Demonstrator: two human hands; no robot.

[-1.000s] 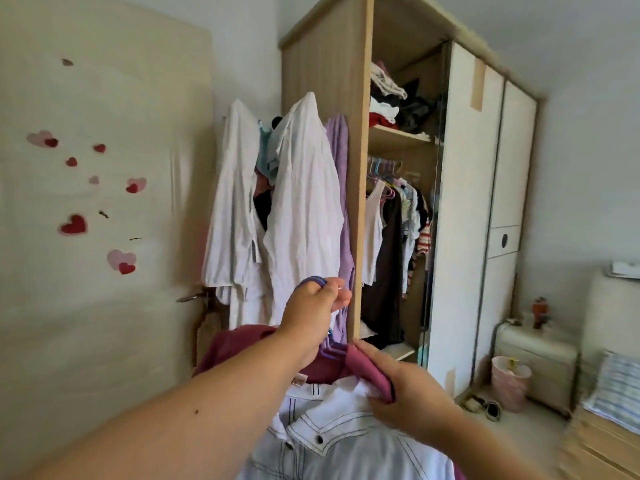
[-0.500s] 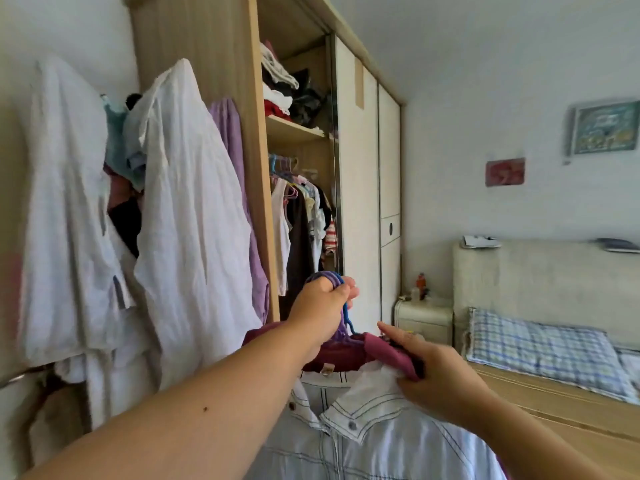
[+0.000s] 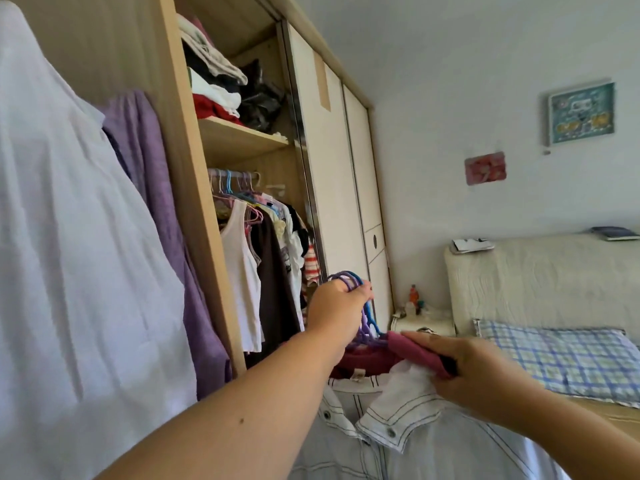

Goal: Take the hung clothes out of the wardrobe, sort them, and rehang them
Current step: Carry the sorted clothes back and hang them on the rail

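Though many hung clothes wait inside the light wooden wardrobe, the left hand grips perhaps 3 purple-blue plastic hangers; the right hand pinches a maroon cloth garment.

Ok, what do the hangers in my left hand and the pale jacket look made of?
Hangers: probably plastic, smooth, evenly coloured purple and blue, thin hooks. Pale jacket: likely light denim or similar heavy cotton, matte, with dark contrast stitching and metal-looking buttons.
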